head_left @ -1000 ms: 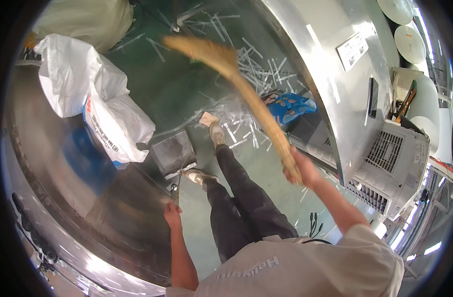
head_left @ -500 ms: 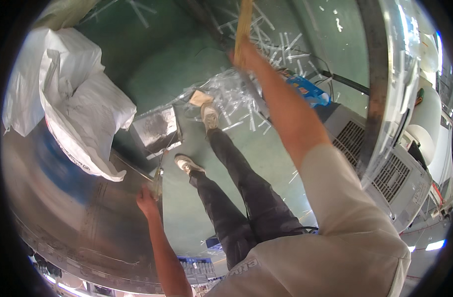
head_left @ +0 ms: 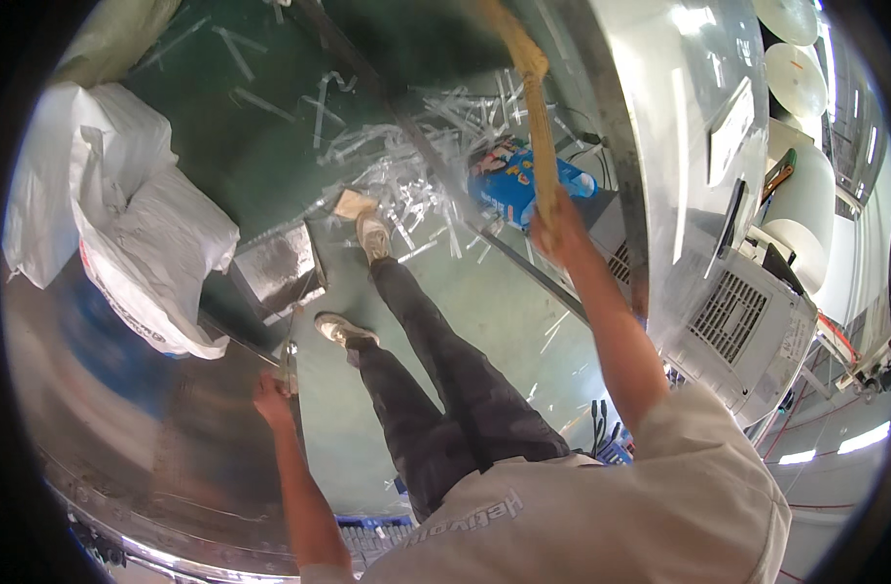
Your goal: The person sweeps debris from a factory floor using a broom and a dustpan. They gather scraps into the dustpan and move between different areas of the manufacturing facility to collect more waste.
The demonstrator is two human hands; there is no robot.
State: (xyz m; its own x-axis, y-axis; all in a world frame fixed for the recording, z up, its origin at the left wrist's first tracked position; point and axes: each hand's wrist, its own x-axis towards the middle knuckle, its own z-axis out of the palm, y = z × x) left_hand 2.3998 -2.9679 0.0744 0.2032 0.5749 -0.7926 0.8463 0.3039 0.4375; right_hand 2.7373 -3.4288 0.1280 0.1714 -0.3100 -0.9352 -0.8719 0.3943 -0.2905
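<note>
Half a second ago my right hand (head_left: 559, 234) was reaching far up toward 12 o'clock; now it has come back to about 1, and more of the straw-coloured broom (head_left: 539, 127) shows, its far end blurred at the upper edge. For the sweeping, that puts the stick back across my front, though I cannot tell whether the bristles touch the floor. My right fingers are wrapped around the handle, which runs from them toward 12 o'clock, over the blue printed bag (head_left: 497, 185). From those fingers the scattered clear plastic strips (head_left: 406, 165) lie at about 10 o'clock — most are loose on the green floor (head_left: 358, 467), well short of the pan. My left fingers seem curled at the upper end of the dustpan's stick, though its grip is small and partly hidden; the metal dustpan (head_left: 278, 265) itself sits at 12 o'clock from that left hand (head_left: 273, 401), near my shoes (head_left: 340, 329) — with the white sack (head_left: 163, 224) beyond it toward 11.
</note>
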